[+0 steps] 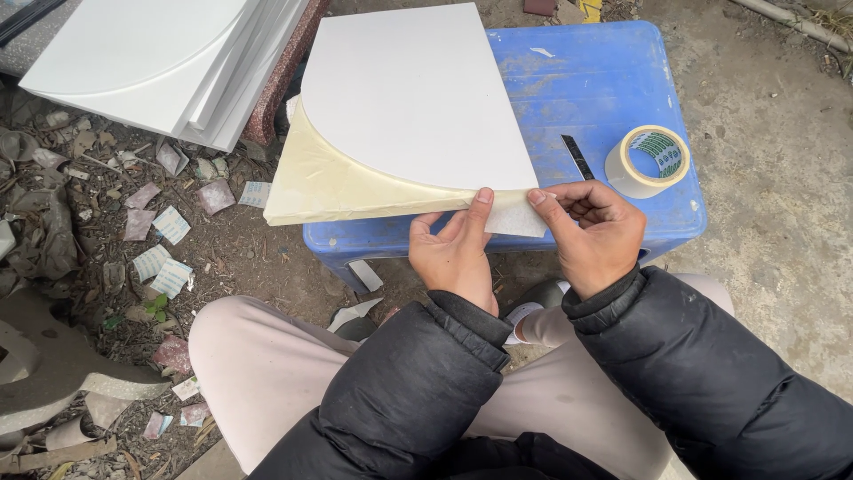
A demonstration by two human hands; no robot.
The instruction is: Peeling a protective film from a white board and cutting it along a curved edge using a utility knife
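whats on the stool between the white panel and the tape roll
In the head view, a slim dark blade-like tool lies on the blue stool between the white panel and the tape roll; otherwise bare blue plastic.

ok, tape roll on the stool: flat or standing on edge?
Flat. The tape roll lies on its side on the blue stool, its round hole facing up, apart from both hands.
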